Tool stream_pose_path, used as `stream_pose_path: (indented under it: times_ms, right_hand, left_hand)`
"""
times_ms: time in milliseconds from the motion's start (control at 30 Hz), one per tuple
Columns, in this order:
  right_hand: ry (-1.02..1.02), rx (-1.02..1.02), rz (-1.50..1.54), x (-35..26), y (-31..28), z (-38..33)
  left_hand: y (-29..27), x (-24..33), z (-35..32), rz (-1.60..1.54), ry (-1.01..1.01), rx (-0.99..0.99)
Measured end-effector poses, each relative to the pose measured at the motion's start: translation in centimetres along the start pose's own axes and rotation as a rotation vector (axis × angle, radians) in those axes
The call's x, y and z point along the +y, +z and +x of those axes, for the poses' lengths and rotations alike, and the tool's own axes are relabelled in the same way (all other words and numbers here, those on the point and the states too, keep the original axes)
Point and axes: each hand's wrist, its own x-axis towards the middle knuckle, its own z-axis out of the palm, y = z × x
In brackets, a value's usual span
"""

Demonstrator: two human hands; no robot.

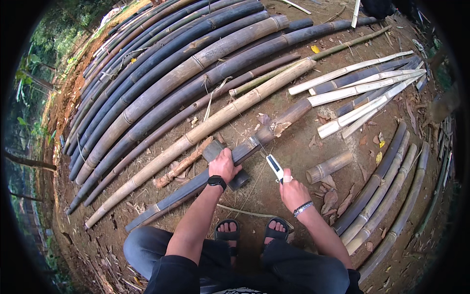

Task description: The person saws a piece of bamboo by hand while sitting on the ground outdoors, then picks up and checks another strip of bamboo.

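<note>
Bare dirt ground carries the dark bamboo pole (205, 174), its long axis running lower-left to upper-right. Your left hand (224, 165) grips it closed; your right hand (293, 190), right of the pole, clasps a knife (274, 167).

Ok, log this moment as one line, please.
left hand: gripping dark bamboo pole | right hand: holding knife, blade up | pole end: split, on dirt | split strips: right

knife (275, 167) handle hidden in right hand (293, 192), bamboo pole (235, 156) underside unseen
</note>
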Motion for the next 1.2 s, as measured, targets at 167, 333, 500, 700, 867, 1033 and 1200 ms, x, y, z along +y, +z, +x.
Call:
stream_pose_path:
  times_ms: [167, 333, 500, 700, 867, 1033, 1200]
  right_hand:
    - [0.026, -0.033, 0.004, -1.4, -1.8, -1.9]
    - [0.0, -0.015, 0.025, -1.7, -2.1, -1.4]
    - [-0.006, 0.006, 0.037, -1.0, -1.8, 0.3]
    - [0.01, -0.022, 0.051, -1.4, -2.6, -2.0]
    - [-0.003, 0.003, -0.004, -1.4, -2.1, -0.7]
    - [0.044, -0.038, -0.002, -1.4, -2.8, -2.8]
    - [0.016, -0.051, 0.007, -1.1, -1.4, -1.2]
  left_hand:
    - [0.3, -0.4, -0.1, 0.023, 0.011, 0.025]
    - [0.2, -0.7, -0.2, 0.018, -0.002, 0.002]
    - [-0.8, 0.0, 0.4, 0.026, -0.015, -0.048]
    - [0.1, -0.8, 0.1, 0.04, 0.006, 0.002]
    - [-0.1, -0.2, 0.0, 0.02, -0.015, -0.05]
    - [-0.2, -0.3, 0.2, 0.038, -0.001, -0.023]
    - [0.1, -0.3, 0.0, 0.053, -0.016, -0.01]
